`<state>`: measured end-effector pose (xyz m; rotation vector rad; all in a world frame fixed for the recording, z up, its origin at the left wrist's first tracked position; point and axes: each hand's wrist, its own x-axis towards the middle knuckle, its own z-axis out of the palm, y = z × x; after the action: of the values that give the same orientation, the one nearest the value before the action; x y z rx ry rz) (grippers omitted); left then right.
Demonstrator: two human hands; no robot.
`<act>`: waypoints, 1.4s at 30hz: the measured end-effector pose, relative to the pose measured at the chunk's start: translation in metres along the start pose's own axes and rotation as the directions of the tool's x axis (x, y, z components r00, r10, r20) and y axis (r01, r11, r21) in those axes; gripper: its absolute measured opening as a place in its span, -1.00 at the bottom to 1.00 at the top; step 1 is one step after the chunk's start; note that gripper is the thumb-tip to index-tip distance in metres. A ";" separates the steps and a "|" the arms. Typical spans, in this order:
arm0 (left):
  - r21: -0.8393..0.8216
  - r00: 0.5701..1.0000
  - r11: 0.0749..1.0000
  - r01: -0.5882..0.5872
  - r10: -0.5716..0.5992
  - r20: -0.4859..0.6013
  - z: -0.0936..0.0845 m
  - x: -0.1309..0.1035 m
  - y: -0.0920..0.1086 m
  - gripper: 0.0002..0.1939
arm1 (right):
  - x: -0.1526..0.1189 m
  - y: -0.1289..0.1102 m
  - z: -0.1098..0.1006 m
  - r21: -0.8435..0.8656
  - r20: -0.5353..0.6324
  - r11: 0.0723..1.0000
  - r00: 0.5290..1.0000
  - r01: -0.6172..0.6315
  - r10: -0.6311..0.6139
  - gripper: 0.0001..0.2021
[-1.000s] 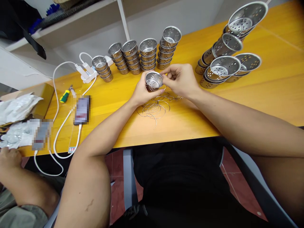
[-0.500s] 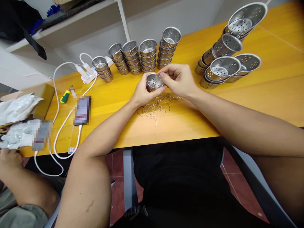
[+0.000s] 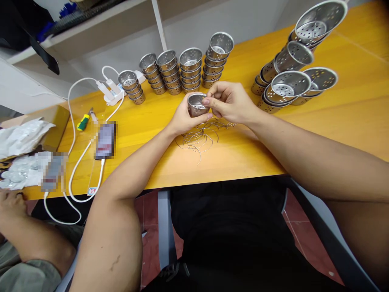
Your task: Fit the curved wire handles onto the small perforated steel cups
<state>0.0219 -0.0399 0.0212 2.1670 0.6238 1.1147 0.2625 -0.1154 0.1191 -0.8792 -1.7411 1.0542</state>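
A small perforated metal cup (image 3: 197,106) is held by my left hand (image 3: 183,117), its fingers wrapped round the side and the thumb along the lower front. My right hand (image 3: 228,101) pinches at the cup's right rim with thumb and forefinger; what it holds there, if anything, is too small to make out. On the table just below both hands lies a loose pile of thin curved wires (image 3: 197,140). Beyond the hands stand stacks of similar cups (image 3: 191,61), several in a row.
More stacked cups (image 3: 290,87) lean at the right. At left are a phone (image 3: 105,140) on a white cable, a green-yellow screwdriver (image 3: 83,122), a power strip (image 3: 112,95) and plastic bags (image 3: 26,170). Another person's hand (image 3: 12,205) rests at the far left edge.
The cup has tipped slightly in my left hand, showing less of its inside. My right thumb and forefinger have shifted slightly down over its rim.
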 end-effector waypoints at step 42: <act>0.166 0.995 0.984 -0.062 0.074 -0.064 -0.002 -0.001 -0.007 0.22 | -0.012 0.007 -0.004 -0.294 0.049 0.932 0.977 0.212 -0.207 -0.44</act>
<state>0.0191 -0.0355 0.0165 2.3119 0.6988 1.2176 0.2711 -0.1225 0.1099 -0.8440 -1.9924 0.6704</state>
